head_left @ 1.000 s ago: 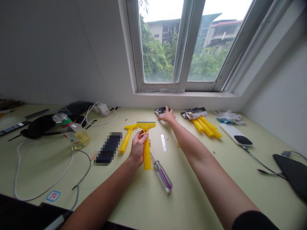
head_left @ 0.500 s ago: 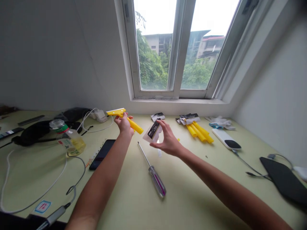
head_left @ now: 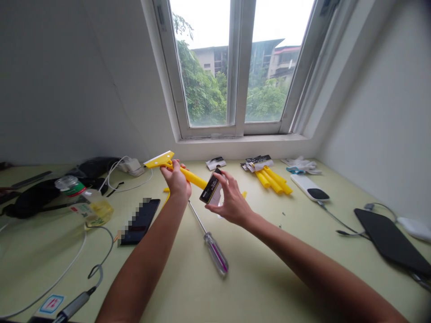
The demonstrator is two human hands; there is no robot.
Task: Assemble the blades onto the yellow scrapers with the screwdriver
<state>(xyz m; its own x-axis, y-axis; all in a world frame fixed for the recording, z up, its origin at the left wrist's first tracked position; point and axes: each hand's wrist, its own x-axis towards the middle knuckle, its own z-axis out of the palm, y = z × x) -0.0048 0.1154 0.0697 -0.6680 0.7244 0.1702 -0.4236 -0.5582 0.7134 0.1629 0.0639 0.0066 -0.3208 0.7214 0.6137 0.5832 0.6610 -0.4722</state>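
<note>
- Head view: from behind and above the left hand (head_left: 177,183) and right hand (head_left: 235,200).
- Faces forward and down, past both hands to the window (head_left: 240,89).
- Near enough to show both forearms (head_left: 144,255).

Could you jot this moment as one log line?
left hand: holding yellow scraper | right hand: holding printed card near scraper's handle end | screwdriver: on table
</note>
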